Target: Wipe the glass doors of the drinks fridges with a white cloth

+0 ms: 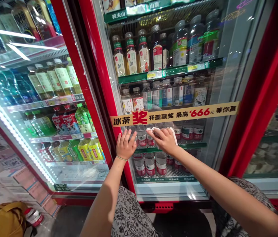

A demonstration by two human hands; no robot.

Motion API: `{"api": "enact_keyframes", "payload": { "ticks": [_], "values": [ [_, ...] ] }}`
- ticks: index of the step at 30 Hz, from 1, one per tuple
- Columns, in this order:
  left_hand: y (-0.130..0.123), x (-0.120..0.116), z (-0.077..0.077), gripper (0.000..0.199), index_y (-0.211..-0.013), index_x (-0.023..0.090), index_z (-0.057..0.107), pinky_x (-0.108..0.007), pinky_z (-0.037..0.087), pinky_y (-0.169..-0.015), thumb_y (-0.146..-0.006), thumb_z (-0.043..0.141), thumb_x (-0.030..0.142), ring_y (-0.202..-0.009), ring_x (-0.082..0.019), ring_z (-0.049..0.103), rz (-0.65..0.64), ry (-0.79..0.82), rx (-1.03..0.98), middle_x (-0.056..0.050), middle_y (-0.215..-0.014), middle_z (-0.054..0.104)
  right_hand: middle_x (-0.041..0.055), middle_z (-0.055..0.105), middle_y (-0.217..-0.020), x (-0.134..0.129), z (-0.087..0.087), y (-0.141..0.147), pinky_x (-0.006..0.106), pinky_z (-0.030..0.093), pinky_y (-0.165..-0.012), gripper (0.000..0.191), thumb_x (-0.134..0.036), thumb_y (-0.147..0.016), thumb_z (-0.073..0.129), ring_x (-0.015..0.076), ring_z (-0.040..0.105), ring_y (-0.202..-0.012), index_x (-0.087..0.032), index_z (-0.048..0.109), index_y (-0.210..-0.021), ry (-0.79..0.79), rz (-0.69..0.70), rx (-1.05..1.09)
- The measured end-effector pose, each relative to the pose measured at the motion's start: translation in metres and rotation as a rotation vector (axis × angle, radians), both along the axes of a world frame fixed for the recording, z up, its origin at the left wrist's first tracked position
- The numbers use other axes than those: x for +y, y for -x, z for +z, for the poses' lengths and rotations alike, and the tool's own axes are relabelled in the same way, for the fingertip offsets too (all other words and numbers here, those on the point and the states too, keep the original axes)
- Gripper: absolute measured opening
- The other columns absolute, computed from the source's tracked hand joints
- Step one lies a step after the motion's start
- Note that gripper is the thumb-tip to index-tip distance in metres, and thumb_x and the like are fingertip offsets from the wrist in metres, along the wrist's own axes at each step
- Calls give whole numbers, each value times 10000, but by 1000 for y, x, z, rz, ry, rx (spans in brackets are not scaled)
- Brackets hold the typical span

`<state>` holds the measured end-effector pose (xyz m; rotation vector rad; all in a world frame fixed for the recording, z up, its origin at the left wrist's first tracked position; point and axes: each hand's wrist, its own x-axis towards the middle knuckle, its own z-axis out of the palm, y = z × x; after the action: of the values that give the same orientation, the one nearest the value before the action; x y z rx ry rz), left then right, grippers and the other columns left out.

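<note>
My right hand presses a white cloth against the glass door of a red-framed drinks fridge, just under a beige printed strip. Parts of the cloth stick out past the fingertips and along the far side of the hand. To its left, my left hand lies with spread fingers near the door's red left edge, holding nothing. A thin band circles that wrist. Behind the glass stand rows of bottles, with red-labelled water bottles on the low shelves.
Another lit fridge with bottles stands at left. At right is a further red-framed fridge. On the floor at lower left are a yellow backpack, a red-labelled bottle and stacked boxes. My patterned clothing covers my knees near the fridge base.
</note>
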<state>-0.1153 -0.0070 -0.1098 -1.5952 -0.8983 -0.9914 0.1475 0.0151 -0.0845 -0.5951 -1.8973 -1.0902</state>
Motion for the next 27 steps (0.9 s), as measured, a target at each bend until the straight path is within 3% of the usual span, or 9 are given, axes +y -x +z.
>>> {"api": "enact_keyframes", "payload": {
  "ticks": [4,8,13,17,21,25,27],
  "values": [
    [-1,-2,2,503,-1469,282,555,-444,234,-1288,-969,562,332,-1421,-260,510,6,-16,7,-96,-1429,630,9,723,-1159,-3,2,2,346,306,-766,434,-211,-973,612,166,472,-838,-350,603,-1385,-88,72,-200],
    [-2,-3,4,505,-1464,250,562,-445,246,-1284,-965,558,329,-1431,-265,498,31,-53,34,-108,-1415,639,41,731,-1146,-5,2,3,363,317,-792,430,-192,-962,610,181,485,-863,-290,612,-1381,-82,-42,-30],
    [-2,-3,4,501,-1460,262,565,-441,240,-1286,-962,560,324,-1437,-259,490,35,-44,25,-100,-1425,633,-3,733,-1123,-4,7,3,350,309,-766,409,-214,-975,598,166,466,-823,-338,614,-1364,-154,38,-157],
    [-2,-4,5,496,-1447,245,580,-449,244,-1286,-956,568,316,-1448,-265,476,20,-53,31,-109,-1409,643,44,729,-1126,-3,9,1,367,310,-794,457,-162,-958,592,189,480,-880,-292,599,-1396,-70,-29,60],
    [-3,-4,6,511,-1453,229,573,-447,246,-1285,-948,577,304,-1459,-268,461,13,-65,33,-115,-1404,646,2,732,-1123,-3,10,-1,347,305,-765,430,-200,-966,614,165,460,-833,-322,604,-1378,-145,67,-173],
    [-3,-3,5,500,-1445,237,582,-450,259,-1280,-952,569,316,-1440,-271,486,25,-66,38,-112,-1406,646,40,739,-1089,-5,12,0,360,304,-784,404,-137,-950,592,184,474,-855,-250,643,-1335,-129,-14,22],
    [-2,-3,4,489,-1440,254,588,-445,250,-1283,-958,560,326,-1426,-265,504,36,-60,32,-103,-1414,641,22,739,-1082,-6,13,1,352,304,-772,371,-158,-959,598,174,470,-837,-258,657,-1311,-170,20,-73]
  ]
}}
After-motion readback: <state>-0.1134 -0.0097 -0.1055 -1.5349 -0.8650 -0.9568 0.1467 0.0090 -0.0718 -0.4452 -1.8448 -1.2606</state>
